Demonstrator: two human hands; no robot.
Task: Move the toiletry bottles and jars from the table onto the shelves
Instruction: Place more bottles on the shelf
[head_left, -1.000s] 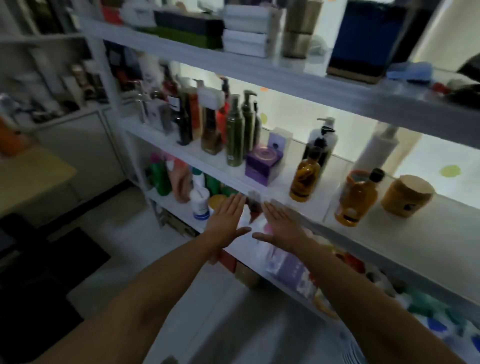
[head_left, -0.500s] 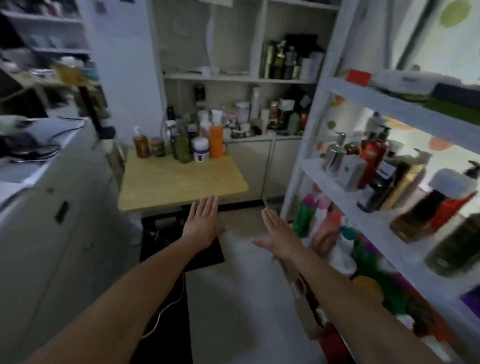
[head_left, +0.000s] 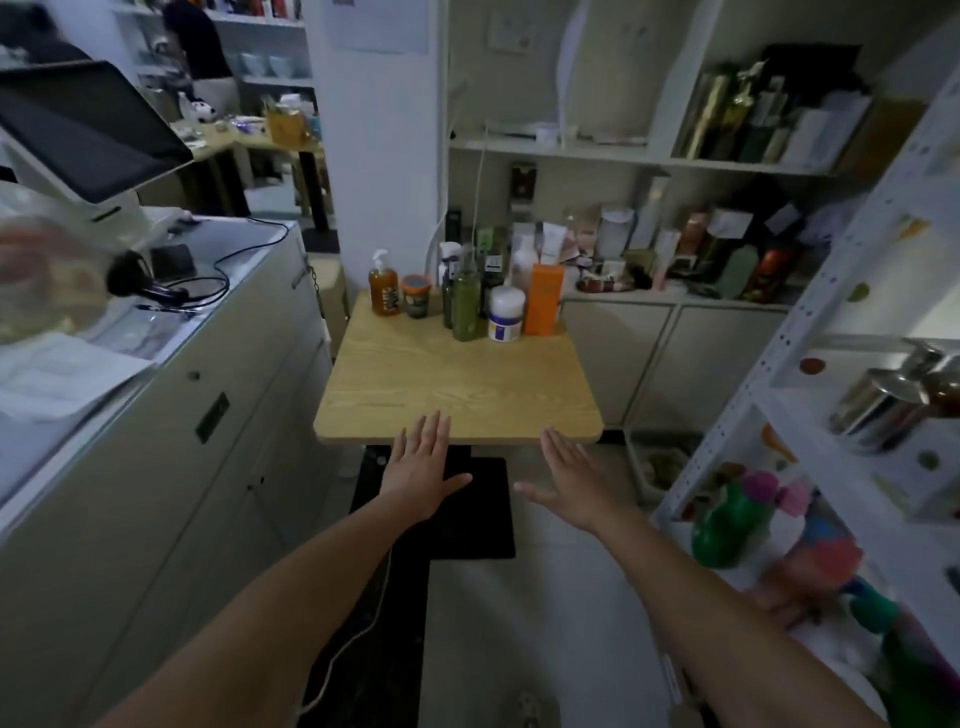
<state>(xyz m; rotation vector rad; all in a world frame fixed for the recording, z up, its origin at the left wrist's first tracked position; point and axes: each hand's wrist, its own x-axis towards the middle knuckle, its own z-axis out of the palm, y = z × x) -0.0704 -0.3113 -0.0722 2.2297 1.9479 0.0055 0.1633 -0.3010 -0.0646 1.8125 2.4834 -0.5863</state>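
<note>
Dim, crowded storeroom, with a long white cabinet (head_left: 156, 415) down the left that carries a dark screen (head_left: 88, 124). White metal shelves (head_left: 810, 322) stand on the right, already partly stocked. Between them is the wooden counter (head_left: 457, 389), its near half bare.

The toiletries are bunched along its far edge. From left to right there is an orange pump bottle (head_left: 384, 292), a small jar (head_left: 416, 297) with an orange lid, a tall green bottle (head_left: 466, 307), a squat white jar (head_left: 505, 314) and a tall orange carton (head_left: 543, 300).

The left hand (head_left: 421, 467) and right hand (head_left: 571, 478) reach forward flat, fingers straight, palms down, holding nothing. The left is at the counter's near edge and the right is just off its near right corner.

The pump bottle looks like plastic with liquid inside, so it is probably fairly weighty. It is best gripped round the body, not by the pump head. The jars are low and steady, and a hold round the sides should serve. The green bottle is narrow and likely to tip, and it is packed so close that lifting it could knock its neighbours.

More dark bottles stand behind the green one, too shadowed to count. Labels are unreadable, and the shelves are blurred and cut off at the right.
</note>
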